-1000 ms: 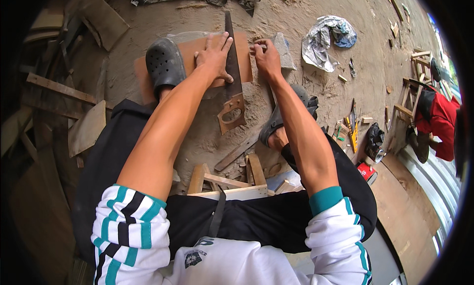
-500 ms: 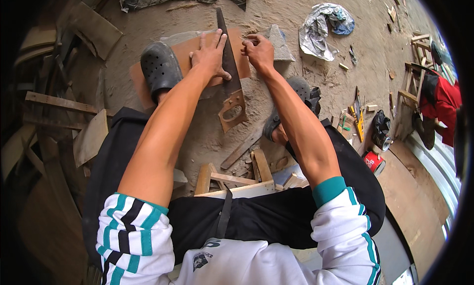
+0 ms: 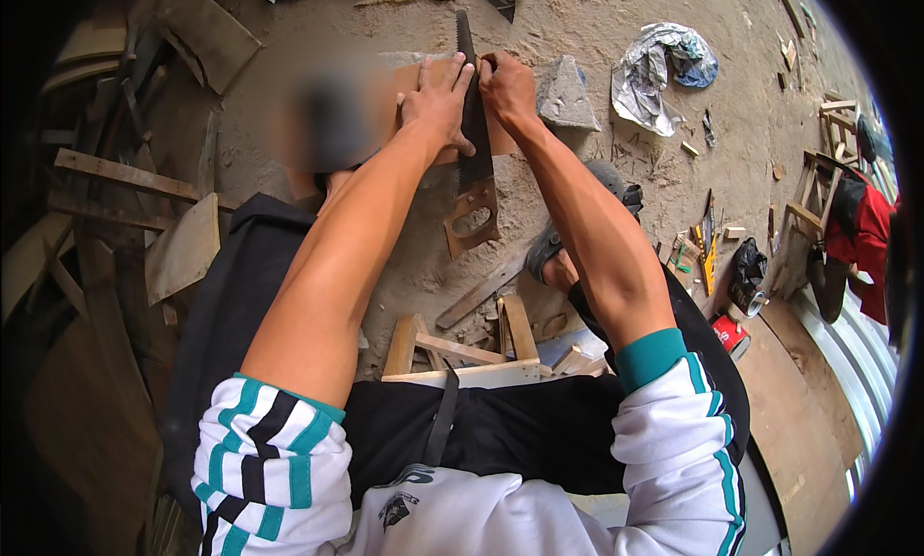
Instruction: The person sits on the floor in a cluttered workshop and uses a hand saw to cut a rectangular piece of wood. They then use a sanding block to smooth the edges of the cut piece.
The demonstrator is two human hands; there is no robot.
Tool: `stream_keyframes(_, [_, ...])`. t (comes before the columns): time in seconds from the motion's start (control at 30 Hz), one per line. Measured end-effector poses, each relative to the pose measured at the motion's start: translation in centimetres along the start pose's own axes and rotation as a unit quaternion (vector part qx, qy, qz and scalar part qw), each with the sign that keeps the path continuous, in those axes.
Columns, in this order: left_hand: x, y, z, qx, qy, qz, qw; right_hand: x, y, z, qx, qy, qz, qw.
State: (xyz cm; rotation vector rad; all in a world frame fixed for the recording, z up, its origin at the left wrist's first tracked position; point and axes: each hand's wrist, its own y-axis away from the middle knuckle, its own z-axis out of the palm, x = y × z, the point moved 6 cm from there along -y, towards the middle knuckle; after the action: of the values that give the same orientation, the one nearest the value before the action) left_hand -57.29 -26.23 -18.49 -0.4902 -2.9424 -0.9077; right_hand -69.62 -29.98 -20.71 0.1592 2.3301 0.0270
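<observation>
A handsaw (image 3: 472,137) with a wooden handle lies flat over a reddish-brown board (image 3: 500,140) on the ground, its handle toward me. Spread across the board left of the blade is my left hand (image 3: 438,108), with fingers stretched out and fingertips and thumb against the saw. My right hand (image 3: 508,89) is closed in a pinch by the blade's right edge, near the board's far side. Whatever sits between its fingertips is too small and hidden to name. A blurred patch covers my left foot and part of the board.
A grey stone block (image 3: 568,99) sits right of my right hand, with a crumpled sheet (image 3: 654,79) beyond. Scrap wood (image 3: 125,181) is piled at left. A yellow set square (image 3: 709,253) and red can (image 3: 731,336) lie at right, near a person in red (image 3: 857,233).
My right hand has moved left, up against the saw's right edge. The left hand stays spread over the board and saw. The whole view has shifted slightly.
</observation>
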Motion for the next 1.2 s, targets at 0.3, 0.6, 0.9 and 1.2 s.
stream_keyframes(0.3, [0.0, -0.1, 0.0, -0.004, 0.016, -0.011, 1.0, -1.6, 0.4, 0.3, -0.058, 0.091, -0.046, 0.993])
stream_keyframes(0.6, [0.0, 0.0, 0.0, -0.011, 0.033, -0.015, 0.999, -0.9, 1.6, 0.3, 0.045, -0.043, -0.026, 0.998])
stream_keyframes(0.9, [0.1, 0.2, -0.4, -0.031, 0.036, -0.027, 0.998, -0.3, 2.0, 0.3, 0.122, -0.093, 0.005, 0.988])
stream_keyframes(1.2, [0.2, 0.0, -0.2, -0.028, 0.024, -0.026, 0.999, 1.0, 2.0, 0.8, 0.154, -0.14, 0.038, 0.977])
